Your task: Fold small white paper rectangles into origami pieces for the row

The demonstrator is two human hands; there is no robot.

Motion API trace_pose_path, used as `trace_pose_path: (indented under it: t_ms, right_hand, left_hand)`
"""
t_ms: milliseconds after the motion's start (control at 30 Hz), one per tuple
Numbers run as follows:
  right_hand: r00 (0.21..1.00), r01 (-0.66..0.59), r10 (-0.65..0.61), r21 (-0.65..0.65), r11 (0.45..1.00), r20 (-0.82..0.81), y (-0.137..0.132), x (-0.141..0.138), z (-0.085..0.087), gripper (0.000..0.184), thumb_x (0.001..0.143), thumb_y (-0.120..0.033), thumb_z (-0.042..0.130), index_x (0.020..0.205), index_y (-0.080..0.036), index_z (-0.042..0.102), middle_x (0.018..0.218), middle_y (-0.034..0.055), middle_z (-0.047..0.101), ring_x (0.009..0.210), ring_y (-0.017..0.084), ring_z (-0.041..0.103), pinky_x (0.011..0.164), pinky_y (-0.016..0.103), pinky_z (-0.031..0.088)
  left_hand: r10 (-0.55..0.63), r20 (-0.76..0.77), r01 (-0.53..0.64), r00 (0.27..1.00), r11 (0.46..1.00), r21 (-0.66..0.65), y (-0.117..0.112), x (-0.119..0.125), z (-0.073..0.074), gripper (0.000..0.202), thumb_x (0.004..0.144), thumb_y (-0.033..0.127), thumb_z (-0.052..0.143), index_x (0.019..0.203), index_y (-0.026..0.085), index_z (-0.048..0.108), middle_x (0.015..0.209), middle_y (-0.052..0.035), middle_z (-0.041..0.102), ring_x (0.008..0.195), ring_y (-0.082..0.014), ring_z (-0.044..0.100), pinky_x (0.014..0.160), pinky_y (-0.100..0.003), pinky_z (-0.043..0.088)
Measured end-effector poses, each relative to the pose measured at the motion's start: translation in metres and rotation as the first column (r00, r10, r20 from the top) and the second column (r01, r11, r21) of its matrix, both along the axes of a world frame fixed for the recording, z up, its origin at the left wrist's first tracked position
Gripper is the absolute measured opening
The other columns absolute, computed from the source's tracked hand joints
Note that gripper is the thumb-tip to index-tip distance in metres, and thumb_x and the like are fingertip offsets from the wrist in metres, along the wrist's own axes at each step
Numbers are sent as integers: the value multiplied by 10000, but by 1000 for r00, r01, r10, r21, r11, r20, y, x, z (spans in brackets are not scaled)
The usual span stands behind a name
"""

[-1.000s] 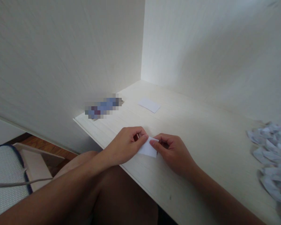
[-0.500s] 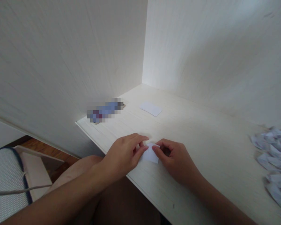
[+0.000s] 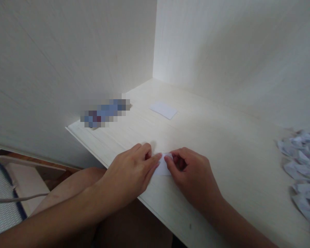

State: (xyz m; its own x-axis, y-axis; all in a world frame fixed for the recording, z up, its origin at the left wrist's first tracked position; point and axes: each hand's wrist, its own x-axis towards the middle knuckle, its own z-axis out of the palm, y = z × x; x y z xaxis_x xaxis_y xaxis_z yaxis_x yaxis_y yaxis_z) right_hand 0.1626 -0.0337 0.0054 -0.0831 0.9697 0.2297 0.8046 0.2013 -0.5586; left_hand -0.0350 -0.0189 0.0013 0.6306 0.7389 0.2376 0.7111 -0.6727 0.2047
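A small white piece of paper [image 3: 163, 167] lies on the pale desktop close to its front edge, between my two hands. With its fingers curled, my left hand [image 3: 135, 168] presses the thumb along the paper's left side. My right hand [image 3: 192, 170] pinches the paper's upper right part between thumb and bent fingers. Parts of the sheet are hidden beneath both hands. Farther back on the desk rests a second white piece of paper [image 3: 164, 110], which neither hand touches.
A blurred-out blue phone-shaped object [image 3: 105, 113] lies by the left wall panel. Several folded white paper pieces [image 3: 303, 162] are heaped at the right. Walls [image 3: 222, 51] close off the back and left. A mesh-covered chair [image 3: 5, 193] stands at lower left.
My left fingers have curled in and drawn back from the paper's top, the thumb staying on it. My right hand keeps its pinch. The view has shifted slightly.
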Motion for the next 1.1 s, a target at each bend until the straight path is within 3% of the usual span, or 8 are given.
trace_pose_path:
  t_ms: [133,267,533,800,1100]
  right_hand:
    - [1000,8,-8,25,1000,26,-1,-3,-1,122,891,-195,698,777,-172,735,700,24,686,603,162,579,618,307,409]
    - [993,-77,68,103,992,94,-5,0,-5,138,927,-151,664,852,-171,778,802,48,711,637,158,597,627,305,448]
    - [945,-296,231,304,906,232,-11,9,-6,185,944,-75,628,985,-126,800,909,92,782,772,244,687,698,385,564]
    - [930,-356,306,286,890,206,-16,9,-3,180,984,-89,593,1028,-97,767,988,119,794,829,246,686,762,409,612]
    - [897,-426,372,246,871,238,-17,10,1,201,993,-80,565,1062,-62,753,995,140,784,849,241,678,769,375,659]
  left_hand:
    - [2,-53,-2,999,1000,-3,-1,1,3,265,1057,268,499,1182,245,731,869,-35,574,777,-204,554,663,-337,497]
    - [-7,-106,7,994,1000,4,2,-3,7,302,1077,297,457,1205,248,726,901,-49,601,802,-212,579,661,-338,508]
    - [-73,-233,74,970,997,-5,13,-7,15,332,1097,310,398,1225,258,700,965,-66,641,831,-231,605,614,-319,484]
    - [-170,-257,130,951,978,-166,17,-5,19,294,1076,210,440,1287,217,644,1086,-67,674,937,-202,604,786,-314,535]
    - [-227,-372,151,900,963,-223,20,-2,25,315,1065,191,442,1331,181,613,1118,-95,693,938,-266,634,697,-370,545]
